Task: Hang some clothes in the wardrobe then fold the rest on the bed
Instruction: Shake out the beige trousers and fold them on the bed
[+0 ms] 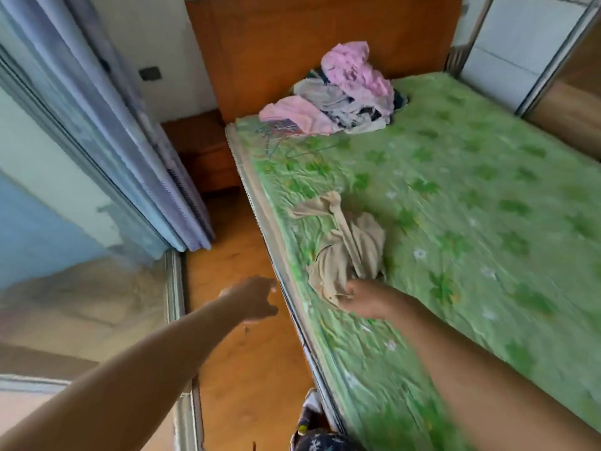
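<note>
1. I see the right hand [361, 299] low in the middle of the frame. Its fingers are curled around the near end of a beige garment [344, 245] and pinch it.
2. The left hand [257, 299] is just left of it, past the edge of the bed [471, 222] and over the floor [234, 353]. It holds nothing. Its fingers look loose, but they are blurry.
3. The two hands are near each other but do not touch.
4. The beige garment lies crumpled on the bed, close to the bed's left edge. Its long side runs from the right hand up toward the top of the frame, leaning a little to the left. The far end is a thin strip that bends left.
5. A pile of clothes [344, 92] sits at the top middle of the frame, at the head of the bed, well apart from the beige garment. I can see pink, white and dark pieces in it.
6. The bed has a green sheet with darker green flowers.
7. A brown wooden headboard [292, 43] stands behind the pile.
8. A small wooden nightstand [201, 154] is left of the bed.
9. A blue-purple curtain [130, 141] hangs at the upper left.
10. The floor is orange-brown wood.
</note>
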Demonstrator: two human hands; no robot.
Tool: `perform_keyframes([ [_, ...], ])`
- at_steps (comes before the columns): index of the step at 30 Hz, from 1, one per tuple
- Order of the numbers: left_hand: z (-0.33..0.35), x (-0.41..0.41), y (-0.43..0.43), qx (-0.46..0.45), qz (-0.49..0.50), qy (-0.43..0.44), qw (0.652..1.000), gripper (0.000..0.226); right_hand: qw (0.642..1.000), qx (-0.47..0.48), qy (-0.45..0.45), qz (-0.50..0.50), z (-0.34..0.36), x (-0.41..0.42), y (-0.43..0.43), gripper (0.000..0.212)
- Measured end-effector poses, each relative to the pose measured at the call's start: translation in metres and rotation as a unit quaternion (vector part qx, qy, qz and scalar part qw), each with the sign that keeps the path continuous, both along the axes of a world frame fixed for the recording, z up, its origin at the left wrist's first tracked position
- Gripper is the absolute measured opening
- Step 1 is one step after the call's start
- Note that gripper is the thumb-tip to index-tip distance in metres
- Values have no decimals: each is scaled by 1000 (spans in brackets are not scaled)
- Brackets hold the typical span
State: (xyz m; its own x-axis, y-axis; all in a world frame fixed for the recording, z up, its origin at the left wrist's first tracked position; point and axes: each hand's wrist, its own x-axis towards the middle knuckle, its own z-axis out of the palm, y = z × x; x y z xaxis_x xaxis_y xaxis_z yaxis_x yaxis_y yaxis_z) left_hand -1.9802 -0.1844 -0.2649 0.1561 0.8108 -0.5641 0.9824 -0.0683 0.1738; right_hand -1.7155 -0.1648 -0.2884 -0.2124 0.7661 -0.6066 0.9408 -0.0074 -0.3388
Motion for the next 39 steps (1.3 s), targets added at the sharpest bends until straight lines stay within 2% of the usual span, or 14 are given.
perform_keyframes([
  [2,-11,11,40,-8,-34,3,999,57,1000,-2,0,-27,-7,16,18,42],
  [5,-29,30,86,-33,-85,16,996,56,996,-38,14,-73,-19,40,32,30],
  [10,-64,67,159,-54,-170,42,983,56,981,-54,28,-186,-52,65,62,42],
  [17,-175,113,234,-113,-330,104,931,58,928,-120,61,-347,-172,61,85,47],
  [22,-267,114,262,-164,-402,147,889,62,825,-166,143,-521,-262,30,94,62],
  [27,-331,111,283,-181,-435,150,869,94,748,-139,179,-623,-324,10,120,46],
  [30,-360,113,286,-150,-434,153,875,111,685,-131,200,-689,-346,2,136,36],
  [32,-374,111,282,-80,-427,157,887,102,641,-126,214,-726,-352,0,143,40],
  [35,-388,107,285,44,-439,115,890,53,575,-83,238,-778,-349,3,150,41],
  [37,-390,106,298,71,-458,79,883,39,525,-71,255,-809,-339,7,154,36],
  [39,-385,110,315,38,-481,51,874,39,491,-51,277,-824,-324,10,160,26],
])
